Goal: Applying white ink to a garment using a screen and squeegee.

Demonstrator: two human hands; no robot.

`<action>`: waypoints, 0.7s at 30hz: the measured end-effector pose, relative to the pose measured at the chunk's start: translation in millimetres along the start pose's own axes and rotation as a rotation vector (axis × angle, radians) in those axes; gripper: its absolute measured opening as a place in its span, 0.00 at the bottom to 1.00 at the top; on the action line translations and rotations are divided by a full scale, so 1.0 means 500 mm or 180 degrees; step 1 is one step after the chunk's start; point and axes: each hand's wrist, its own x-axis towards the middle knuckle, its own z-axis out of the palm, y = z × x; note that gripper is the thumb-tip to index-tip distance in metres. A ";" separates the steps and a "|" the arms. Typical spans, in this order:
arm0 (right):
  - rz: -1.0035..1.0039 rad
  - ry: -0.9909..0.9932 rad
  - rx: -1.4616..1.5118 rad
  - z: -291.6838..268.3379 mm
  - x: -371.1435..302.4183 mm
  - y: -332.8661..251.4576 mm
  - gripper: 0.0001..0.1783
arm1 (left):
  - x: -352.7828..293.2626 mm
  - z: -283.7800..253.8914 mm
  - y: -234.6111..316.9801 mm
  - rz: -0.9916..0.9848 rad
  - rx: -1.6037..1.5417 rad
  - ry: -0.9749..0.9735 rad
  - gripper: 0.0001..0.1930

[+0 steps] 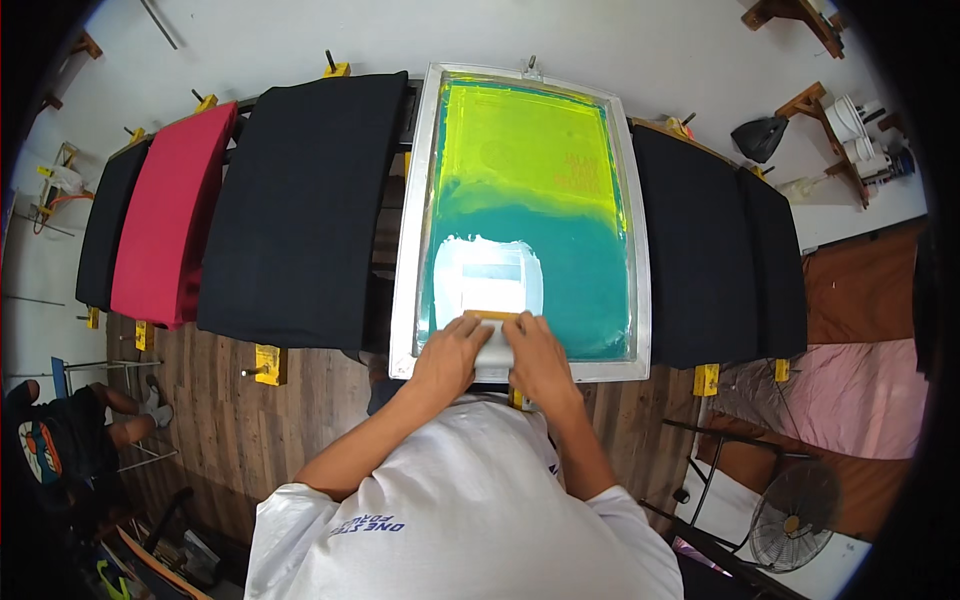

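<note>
- Holding the squeegee [494,352] two-handed: my left grip [452,350] is curled around one end, my right grip [540,352] around the other, with its grey body between them.
- I'd press equally from both sides; a heavier side would probably leave an uneven band of colour.
- I'd want my wrists level and the pull coming from my arms and back, since fingers alone would likely tire and let the angle wander.
- Just ahead of my fingertips runs the squeegee's yellow strip [490,315]; whether an edge touches the mesh beneath, I cannot tell.
- Under my wrists passes the near bar of the silver frame [404,290], so I'd end a stroke short of it rather than knock against the metal.
- Directly beyond my grip lies a white patch [490,265], ink by my judgement, on the teal mesh [590,270]; one steady pass should clear it better than several short ones.
- Farther ahead, yellow-green colour [515,125] covers the mesh's far end; I'd avoid dragging white into it.
- Well out to my grip's left sits a black cloth-covered board [305,210], then a pinkish-red one [170,215].
</note>
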 end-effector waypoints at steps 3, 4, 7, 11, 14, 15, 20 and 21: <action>-0.0023 -0.0120 0.0074 -0.019 -0.012 -0.004 0.24 | 0.000 -0.031 0.027 -0.0228 -0.0076 -0.0392 0.28; 0.0004 -0.0309 0.0067 -0.029 -0.005 -0.002 0.22 | 0.011 -0.045 0.032 -0.0400 -0.0220 -0.0705 0.27; -0.0213 -0.0238 -0.0020 -0.056 0.050 0.013 0.17 | 0.065 -0.052 0.003 -0.0373 -0.0197 -0.0619 0.23; -0.0252 0.0266 -0.0202 -0.048 0.137 0.053 0.14 | 0.142 -0.044 -0.028 -0.0456 -0.0114 -0.0328 0.22; -0.0074 0.0210 -0.0081 -0.025 0.128 0.058 0.17 | 0.133 -0.031 -0.034 -0.0421 -0.0164 -0.0266 0.24; -0.0102 0.0297 -0.0129 -0.008 0.113 0.056 0.20 | 0.115 -0.018 -0.041 -0.0212 -0.0213 -0.0096 0.25; -0.0102 0.0268 -0.0059 0.014 -0.002 0.013 0.28 | 0.000 -0.001 0.000 -0.0035 -0.0079 -0.0118 0.30; -0.0043 0.0173 -0.0008 0.005 -0.014 0.004 0.26 | -0.009 0.003 0.002 -0.0086 -0.0133 -0.0228 0.30</action>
